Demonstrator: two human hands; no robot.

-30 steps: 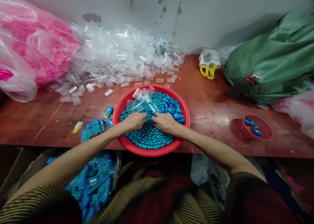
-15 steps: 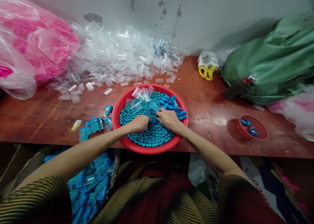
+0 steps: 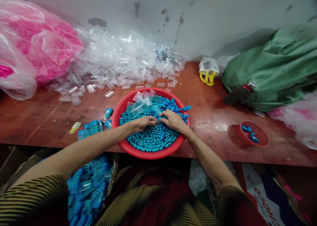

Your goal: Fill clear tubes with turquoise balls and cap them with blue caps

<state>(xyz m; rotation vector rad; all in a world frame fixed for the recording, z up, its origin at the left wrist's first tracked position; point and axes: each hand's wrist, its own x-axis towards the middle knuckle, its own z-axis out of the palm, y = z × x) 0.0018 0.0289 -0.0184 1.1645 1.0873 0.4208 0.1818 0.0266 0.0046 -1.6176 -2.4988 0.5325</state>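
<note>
A red plastic basin holds small turquoise beads, with clear plastic sleeves on top at the back and blue plastic pieces at the right. Over the beads, my left hand is closed in a pinch; what lies in its fingertips is hidden. My right hand faces it, thumb and fingers pinching a small blue plastic piece that shows only in part. The fingertips of both hands nearly meet. Another elongated blue piece lies on the beads just below my right hand.
Loose clear sleeves are heaped along the wall beside a bag of pink pieces. Filled blue containers stand left of the basin. At right are a small red basket, a dark bottle and a green sack.
My left hand has shifted slightly right and turned from a fist-like grip to a fingertip pinch. The blue piece below my right hand shows more fully. The view has tilted slightly.
</note>
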